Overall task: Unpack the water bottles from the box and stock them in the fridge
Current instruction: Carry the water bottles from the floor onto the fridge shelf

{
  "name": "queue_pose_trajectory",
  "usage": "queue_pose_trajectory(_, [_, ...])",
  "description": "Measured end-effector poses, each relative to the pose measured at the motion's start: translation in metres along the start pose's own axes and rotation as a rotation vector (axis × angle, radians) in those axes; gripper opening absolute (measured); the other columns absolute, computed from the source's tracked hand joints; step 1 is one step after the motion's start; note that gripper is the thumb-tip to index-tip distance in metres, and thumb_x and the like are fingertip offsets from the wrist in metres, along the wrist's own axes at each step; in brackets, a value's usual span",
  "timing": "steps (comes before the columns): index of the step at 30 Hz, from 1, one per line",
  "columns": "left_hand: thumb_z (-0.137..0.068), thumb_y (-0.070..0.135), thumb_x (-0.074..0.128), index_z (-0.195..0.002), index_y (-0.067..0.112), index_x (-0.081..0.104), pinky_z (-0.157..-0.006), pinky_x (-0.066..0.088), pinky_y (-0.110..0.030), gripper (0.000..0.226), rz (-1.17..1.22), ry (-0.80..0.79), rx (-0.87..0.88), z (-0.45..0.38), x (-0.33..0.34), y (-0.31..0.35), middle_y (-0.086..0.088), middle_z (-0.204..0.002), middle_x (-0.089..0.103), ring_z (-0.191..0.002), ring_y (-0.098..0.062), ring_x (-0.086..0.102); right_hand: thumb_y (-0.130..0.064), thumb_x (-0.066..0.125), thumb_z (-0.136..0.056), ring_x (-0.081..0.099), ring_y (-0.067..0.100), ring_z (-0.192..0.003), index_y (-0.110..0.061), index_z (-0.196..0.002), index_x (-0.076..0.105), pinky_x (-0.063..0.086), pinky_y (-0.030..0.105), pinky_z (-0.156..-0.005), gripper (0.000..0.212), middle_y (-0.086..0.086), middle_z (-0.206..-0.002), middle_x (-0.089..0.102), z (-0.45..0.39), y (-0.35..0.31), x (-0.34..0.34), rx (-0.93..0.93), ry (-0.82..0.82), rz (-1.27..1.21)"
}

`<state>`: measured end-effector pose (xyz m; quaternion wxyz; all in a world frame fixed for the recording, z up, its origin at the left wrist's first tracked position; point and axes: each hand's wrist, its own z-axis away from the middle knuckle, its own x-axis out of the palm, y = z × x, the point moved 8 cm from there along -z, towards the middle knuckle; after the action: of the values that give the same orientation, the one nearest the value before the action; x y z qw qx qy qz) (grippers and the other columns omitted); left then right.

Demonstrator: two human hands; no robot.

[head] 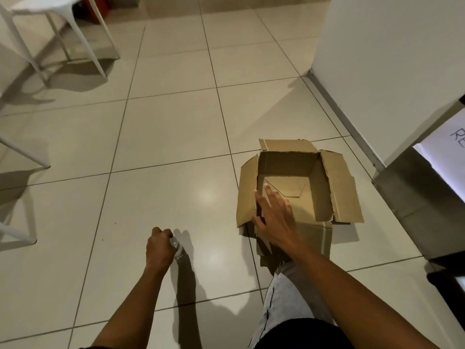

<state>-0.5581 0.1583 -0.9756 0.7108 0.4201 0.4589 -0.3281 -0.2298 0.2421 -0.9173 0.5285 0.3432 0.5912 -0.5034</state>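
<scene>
1. A cardboard box (297,182) is seen on the tiled floor (163,137), right of centre, with all four flaps folded outward and only its bare cardboard bottom visible inside.
2. The right hand (274,220) is stretched over the box's near-left corner; its fingers (268,191) are straight and slightly spread, with the tips over the left inner wall and the thumb lying beside the left flap. Whether the wall is actually touched cannot be told.
3. A clear water bottle (177,249) is held by the left hand (159,245) over the floor, well left of the box. The fingers are curled round the bottle's top end, and most of the bottle is hidden by the hand.
4. The bottle's shadow is cast on the tiles just right of the left hand.
5. A leg in light jeans (284,298) is seen just below the box.
6. A white appliance wall (377,59) with a grey base strip is seen at the right, and an open door edge (427,197) is seen near the box.
7. White chair legs (63,39) are seen at the upper left, well apart from the box.
</scene>
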Motion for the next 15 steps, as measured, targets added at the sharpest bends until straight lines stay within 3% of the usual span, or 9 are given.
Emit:
queue_pose_trajectory(10, [-0.074,-0.016,0.06,-0.101,0.002,0.07,-0.074,0.05,-0.033,0.034,0.121,0.097,0.422,-0.002,-0.058,0.138,-0.015,-0.099,0.067,-0.09,-0.032,0.062,-0.049,0.049,-0.095,0.022,0.028,-0.147,-0.025,-0.154,0.024,0.022,0.05,-0.117,0.069,0.007,-0.163,0.011,0.018,0.016,-0.058,-0.043,0.187,-0.1])
queue_pose_trajectory(15, [-0.076,-0.013,0.062,-0.103,0.005,0.068,-0.077,0.05,-0.033,0.032,0.139,0.056,0.666,0.012,-0.082,0.228,-0.012,-0.102,0.068,-0.092,-0.028,0.062,-0.051,0.048,-0.095,0.017,0.024,-0.148,-0.032,-0.154,0.017,0.016,0.045,-0.118,0.069,0.0,-0.164,0.002,0.028,0.041,-0.077,0.013,0.192,-0.125])
